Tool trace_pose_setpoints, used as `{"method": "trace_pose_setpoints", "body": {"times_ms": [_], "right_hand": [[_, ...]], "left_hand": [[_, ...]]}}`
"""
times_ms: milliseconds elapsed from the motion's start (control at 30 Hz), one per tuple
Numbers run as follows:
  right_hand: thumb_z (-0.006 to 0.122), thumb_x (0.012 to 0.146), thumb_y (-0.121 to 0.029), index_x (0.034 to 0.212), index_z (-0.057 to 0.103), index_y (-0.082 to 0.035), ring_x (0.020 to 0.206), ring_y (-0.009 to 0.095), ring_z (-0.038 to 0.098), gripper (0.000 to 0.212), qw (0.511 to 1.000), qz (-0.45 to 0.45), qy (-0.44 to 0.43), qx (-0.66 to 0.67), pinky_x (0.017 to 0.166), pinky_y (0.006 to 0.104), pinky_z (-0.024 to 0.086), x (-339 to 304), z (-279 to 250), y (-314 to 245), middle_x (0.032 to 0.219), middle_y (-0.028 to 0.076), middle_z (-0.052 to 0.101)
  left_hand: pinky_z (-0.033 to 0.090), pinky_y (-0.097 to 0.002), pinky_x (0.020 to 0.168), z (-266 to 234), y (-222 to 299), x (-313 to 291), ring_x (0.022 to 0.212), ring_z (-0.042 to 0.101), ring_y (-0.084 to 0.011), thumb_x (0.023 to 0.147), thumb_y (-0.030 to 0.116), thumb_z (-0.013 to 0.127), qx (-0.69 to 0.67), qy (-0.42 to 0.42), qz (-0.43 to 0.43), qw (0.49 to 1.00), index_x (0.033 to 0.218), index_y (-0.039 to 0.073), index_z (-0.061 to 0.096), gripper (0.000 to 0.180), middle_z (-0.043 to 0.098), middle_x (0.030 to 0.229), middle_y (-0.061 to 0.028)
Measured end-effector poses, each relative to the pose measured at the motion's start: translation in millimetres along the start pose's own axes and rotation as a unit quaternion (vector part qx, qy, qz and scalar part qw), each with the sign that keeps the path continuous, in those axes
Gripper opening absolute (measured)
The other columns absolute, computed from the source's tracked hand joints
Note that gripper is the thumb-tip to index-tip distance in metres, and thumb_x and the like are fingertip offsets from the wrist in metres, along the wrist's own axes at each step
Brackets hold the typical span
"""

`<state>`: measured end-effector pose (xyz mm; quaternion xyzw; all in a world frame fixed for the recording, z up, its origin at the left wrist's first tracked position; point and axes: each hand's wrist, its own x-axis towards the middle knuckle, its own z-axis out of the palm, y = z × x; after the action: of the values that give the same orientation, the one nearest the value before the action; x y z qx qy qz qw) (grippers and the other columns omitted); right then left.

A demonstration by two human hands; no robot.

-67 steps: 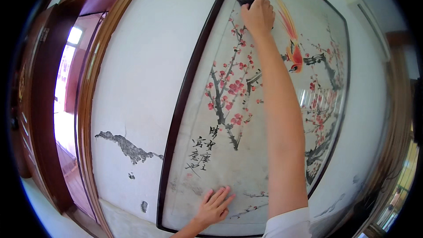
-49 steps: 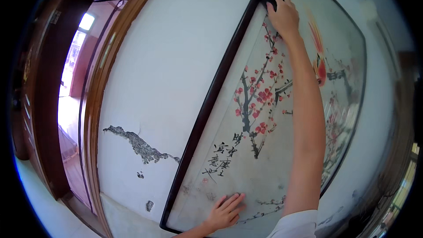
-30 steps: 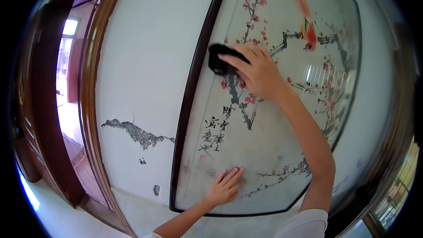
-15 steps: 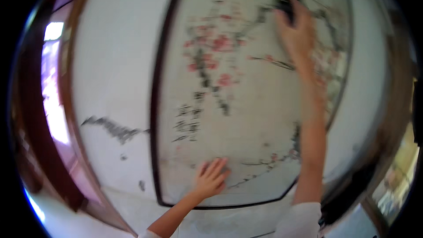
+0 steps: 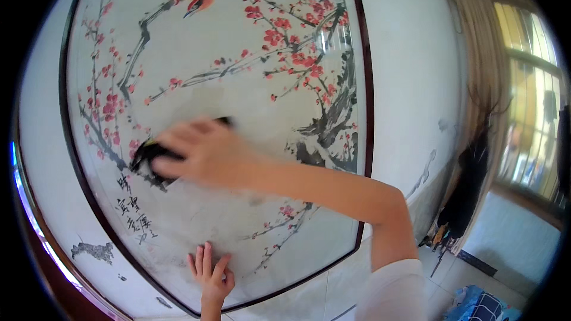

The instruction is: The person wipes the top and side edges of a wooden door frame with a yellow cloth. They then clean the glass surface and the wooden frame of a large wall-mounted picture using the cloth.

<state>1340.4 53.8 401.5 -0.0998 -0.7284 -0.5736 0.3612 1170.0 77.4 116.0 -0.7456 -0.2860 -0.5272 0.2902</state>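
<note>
A large framed painting (image 5: 238, 101) of red blossoms, dark branches and an orange bird fills the middle, its glossy surface behind a dark rim. Blurred by motion, my right hand (image 5: 199, 148) reaches across to the painting's left half and holds a black cloth-like thing (image 5: 148, 157) against it; its exact kind cannot be made out. Lower down, my left hand (image 5: 213, 273) rests on the painting near the bottom edge, fingers spread and holding nothing. The right hand covers part of a painted branch.
White wall (image 5: 410, 83) surrounds the frame, with a peeled grey patch (image 5: 92, 252) at lower left. To the right hang a brown curtain (image 5: 476, 35) and black umbrella-like items (image 5: 467, 181) beside a barred window (image 5: 529, 119). A blue patterned cloth (image 5: 480, 305) lies at lower right.
My right hand has come from the upper right of the painting down to its left half with the black thing. The view has swung right. My left hand stays low on the painting.
</note>
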Motion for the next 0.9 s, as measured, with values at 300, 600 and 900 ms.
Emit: {"method": "trace_pose_setpoints", "body": {"times_ms": [300, 600, 900], "right_hand": [[0.068, 0.073, -0.007, 0.129, 0.056, -0.028, 0.11, 0.032, 0.048, 0.061, 0.951, 0.24, -0.098, -0.166, 0.096, 0.0463, 0.039, -128, -159, 158, 0.124, 0.01, 0.049], [0.05, 0.068, 0.018, 0.133, 0.052, -0.008, 0.128, 0.04, 0.041, 0.07, 0.936, 0.269, -0.143, -0.178, 0.103, 0.0436, 0.042, -175, -146, 92, 0.146, 0.018, 0.033], [0.045, 0.068, 0.02, 0.135, 0.05, -0.014, 0.124, 0.037, 0.046, 0.075, 0.952, 0.234, -0.055, -0.189, 0.107, 0.0401, 0.037, -98, -151, 205, 0.138, 0.019, 0.044]], "left_hand": [[0.017, -0.061, 0.11, 6, -6, -18, 0.132, 0.038, -0.0431, 0.068, 0.009, 0.052, 0.03, 0.002, 0.008, 1.0, 0.09, 0.014, 0.064, 0.026, 0.046, 0.137, -0.0257], [0.023, -0.0587, 0.109, -5, -6, -10, 0.128, 0.043, -0.0396, 0.071, 0.01, 0.055, 0.013, 0.016, 0.003, 1.0, 0.094, 0.013, 0.065, 0.026, 0.051, 0.135, -0.0216], [0.029, -0.0578, 0.104, -8, 1, -4, 0.122, 0.05, -0.0393, 0.07, 0.016, 0.06, -0.017, 0.01, -0.008, 1.0, 0.097, 0.013, 0.068, 0.028, 0.054, 0.131, -0.022]]}}
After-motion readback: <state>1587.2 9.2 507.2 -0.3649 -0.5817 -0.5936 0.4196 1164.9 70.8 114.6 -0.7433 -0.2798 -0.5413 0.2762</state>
